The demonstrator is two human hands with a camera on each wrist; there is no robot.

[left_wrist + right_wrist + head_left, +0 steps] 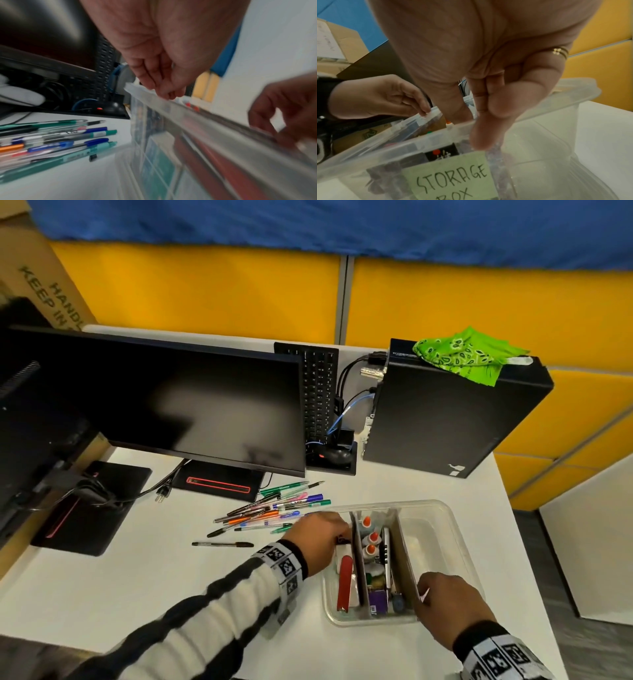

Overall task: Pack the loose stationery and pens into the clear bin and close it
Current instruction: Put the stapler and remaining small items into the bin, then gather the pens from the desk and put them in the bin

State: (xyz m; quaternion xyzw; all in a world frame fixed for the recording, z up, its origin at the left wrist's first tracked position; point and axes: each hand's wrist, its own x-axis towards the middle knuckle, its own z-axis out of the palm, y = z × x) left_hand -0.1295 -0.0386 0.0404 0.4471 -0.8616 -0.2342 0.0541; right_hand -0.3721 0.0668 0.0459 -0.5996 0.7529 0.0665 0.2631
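The clear bin (404,502) stands on the white desk, split by cardboard dividers; its right section is bare. It holds orange-capped glue bottles (371,539) and a red tool (344,582). A green "STORAGE BOX" label (450,175) is on its near wall (547,155). My left hand (318,537) curls its fingertips (164,93) over the left rim (205,121). My right hand (448,601) grips the near wall, thumb inside and fingers (488,121) outside. Several loose pens (274,508) lie left of the bin, with a black pen (222,543) nearer me.
A black monitor (171,405) stands behind the pens. An upright keyboard (318,392) and a mouse (334,455) are behind the bin. A PC tower (445,412) with a green cloth (469,357) on top is at the back right. The desk edge runs just right of the bin.
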